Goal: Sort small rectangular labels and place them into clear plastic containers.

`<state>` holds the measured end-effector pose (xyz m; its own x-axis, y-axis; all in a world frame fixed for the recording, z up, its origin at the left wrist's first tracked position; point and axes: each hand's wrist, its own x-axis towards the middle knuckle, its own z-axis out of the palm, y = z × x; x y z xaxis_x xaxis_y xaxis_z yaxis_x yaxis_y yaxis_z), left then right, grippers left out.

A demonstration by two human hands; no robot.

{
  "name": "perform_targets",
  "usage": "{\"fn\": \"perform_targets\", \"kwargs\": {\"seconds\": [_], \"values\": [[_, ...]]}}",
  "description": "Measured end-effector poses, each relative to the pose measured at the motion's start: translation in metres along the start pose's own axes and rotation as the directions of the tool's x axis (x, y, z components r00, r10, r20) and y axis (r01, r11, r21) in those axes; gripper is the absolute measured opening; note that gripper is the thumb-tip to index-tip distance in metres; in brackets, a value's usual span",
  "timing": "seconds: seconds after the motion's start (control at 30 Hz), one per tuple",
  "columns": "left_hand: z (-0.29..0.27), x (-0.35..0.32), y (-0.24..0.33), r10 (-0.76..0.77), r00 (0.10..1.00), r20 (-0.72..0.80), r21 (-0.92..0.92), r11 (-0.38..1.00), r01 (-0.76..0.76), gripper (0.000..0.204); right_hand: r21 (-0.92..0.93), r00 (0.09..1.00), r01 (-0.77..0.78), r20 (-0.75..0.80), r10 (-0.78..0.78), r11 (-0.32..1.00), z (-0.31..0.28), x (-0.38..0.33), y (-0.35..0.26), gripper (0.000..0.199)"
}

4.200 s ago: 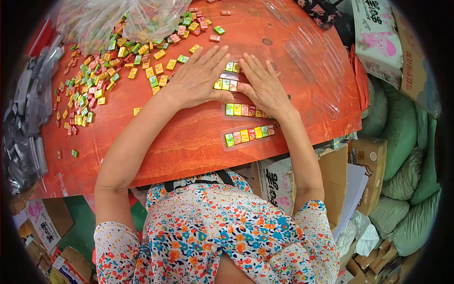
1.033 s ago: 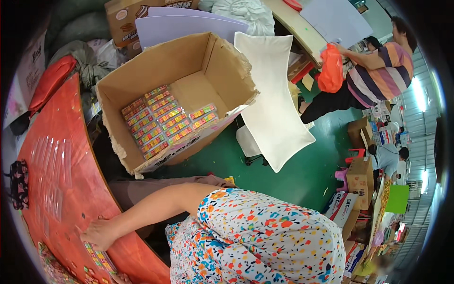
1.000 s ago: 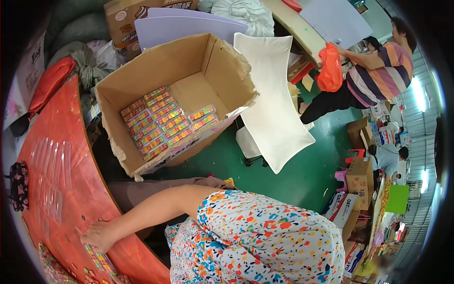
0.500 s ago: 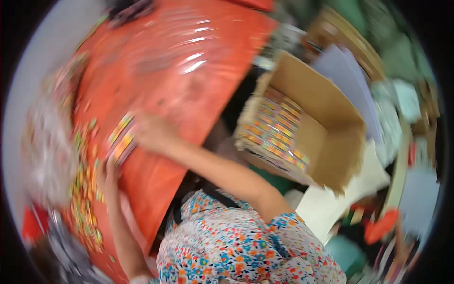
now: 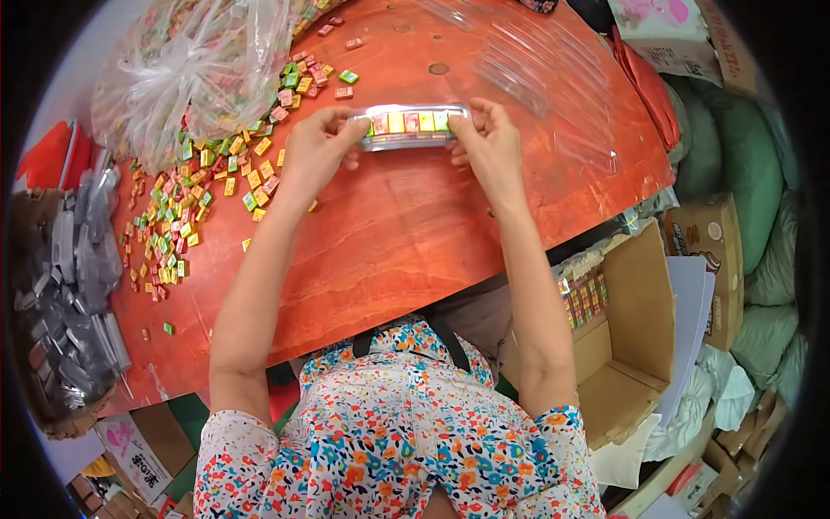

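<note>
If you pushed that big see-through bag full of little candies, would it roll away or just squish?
The clear bag would probably squish and slump rather than roll: its thin plastic looks crinkled and floppy, knotted at the top. Packed with small candies, it likely feels heavy for its size. Loose candies lie scattered beside it, so some could spill.

Clear candy pack (image 5: 411,126), brown carton (image 5: 635,337)

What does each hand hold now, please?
Left hand: closed on the left end of the candy tray.
Right hand: closed on its right end.
</note>
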<state>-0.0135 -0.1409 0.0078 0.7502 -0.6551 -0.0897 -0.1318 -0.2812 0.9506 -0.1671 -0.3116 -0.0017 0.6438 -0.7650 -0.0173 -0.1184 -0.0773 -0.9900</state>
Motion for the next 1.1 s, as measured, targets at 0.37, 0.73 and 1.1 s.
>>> {"fn": "perform_targets", "kwargs": {"seconds": [0.37, 0.73, 1.1], "values": [[-0.018, 0.037, -0.026, -0.105, 0.981, 0.161, 0.144, 0.986, 0.082, 0.049, -0.63, 0.986, 0.127, -0.004, -0.168, 0.766, 0.018, 0.035, 0.013, 0.042], [0.005, 0.016, -0.004, -0.111, 0.949, 0.296, -0.277, 0.941, 0.196, 0.028, 0.085, 0.968, -0.212, 0.158, 0.197, 0.974, -0.045, -0.031, 0.003, 0.036], [0.181, -0.058, 0.065, 0.257, 0.684, 0.682, -0.159, 0.966, -0.204, 0.046, 0.553, 0.964, -0.202, -0.036, 0.265, 0.809, -0.241, -0.173, 0.049, 0.051]]}}
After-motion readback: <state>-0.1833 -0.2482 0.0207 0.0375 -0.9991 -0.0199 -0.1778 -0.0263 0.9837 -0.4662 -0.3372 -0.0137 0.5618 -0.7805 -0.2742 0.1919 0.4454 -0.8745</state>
